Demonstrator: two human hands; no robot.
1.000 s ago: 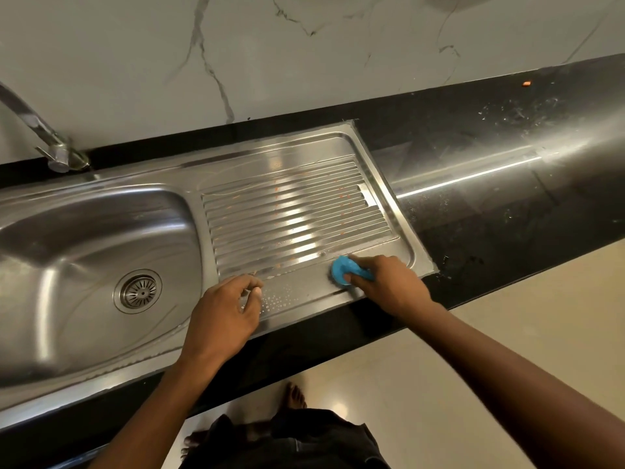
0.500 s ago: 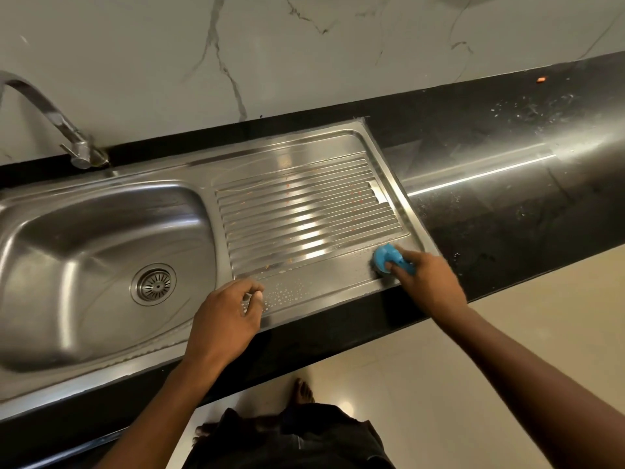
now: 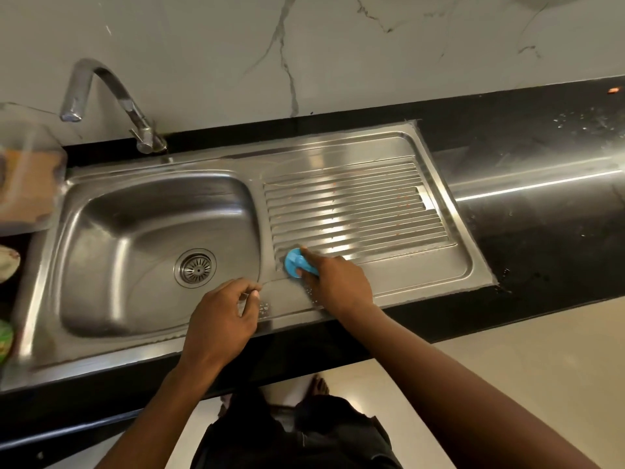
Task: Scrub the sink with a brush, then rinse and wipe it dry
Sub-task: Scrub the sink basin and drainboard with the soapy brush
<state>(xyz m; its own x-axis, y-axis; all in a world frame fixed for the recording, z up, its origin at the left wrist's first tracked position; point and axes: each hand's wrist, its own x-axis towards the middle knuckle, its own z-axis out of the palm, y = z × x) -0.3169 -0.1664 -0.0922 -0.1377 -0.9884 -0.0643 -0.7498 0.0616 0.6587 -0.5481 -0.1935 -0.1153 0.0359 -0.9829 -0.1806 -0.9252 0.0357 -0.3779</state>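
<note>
A stainless steel sink [image 3: 135, 238] with a round drain [image 3: 195, 267] has a ribbed drainboard [image 3: 355, 204] on its right. My right hand [image 3: 338, 286] grips a small blue brush [image 3: 294, 262] and presses it on the drainboard's near left corner, beside the basin. My left hand [image 3: 220, 319] rests on the sink's front rim just left of the brush, fingers loosely curled and holding nothing. Small orange specks and water drops dot the drainboard.
A curved metal faucet [image 3: 111, 96] stands behind the basin. A black stone counter [image 3: 541, 225] runs off to the right with scattered specks. At the far left sits a clear container [image 3: 27, 174], with a green item [image 3: 5, 340] below it. A marble wall is behind.
My right hand slid the blue brush left along the front of the drainboard, from its right corner to the end by the basin. My left hand stayed on the rim.
</note>
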